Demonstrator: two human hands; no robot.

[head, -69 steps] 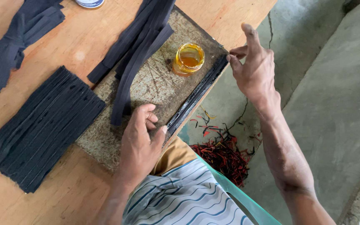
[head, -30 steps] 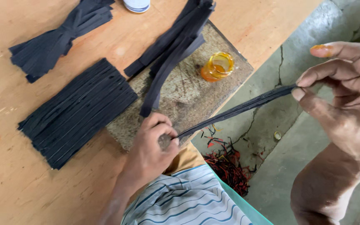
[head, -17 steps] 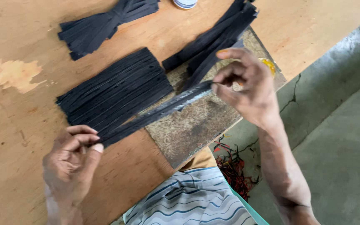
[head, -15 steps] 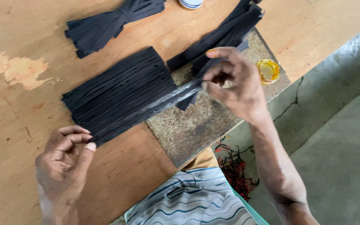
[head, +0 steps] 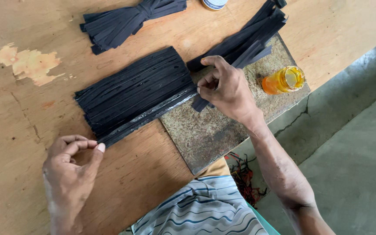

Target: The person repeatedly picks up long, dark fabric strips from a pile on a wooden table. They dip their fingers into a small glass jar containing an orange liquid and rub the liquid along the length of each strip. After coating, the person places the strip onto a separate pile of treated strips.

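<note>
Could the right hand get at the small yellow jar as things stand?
Probably yes: the yellow jar stands in the open on the stone slab just beside the right hand, nothing between, though its fingers pinch a black strip.

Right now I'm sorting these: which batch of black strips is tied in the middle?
The bundle of black strips at the table's far edge; it is cinched into a bow, the others lie loose.

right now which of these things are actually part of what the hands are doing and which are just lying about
In use:
- glossy black strip, pinched at each end by left hand and right hand
- flat row of laid black strips it lies against
- speckled board

Lying about:
- tied bundle of strips
- loose strip pile
- amber jar
- white lid
</note>
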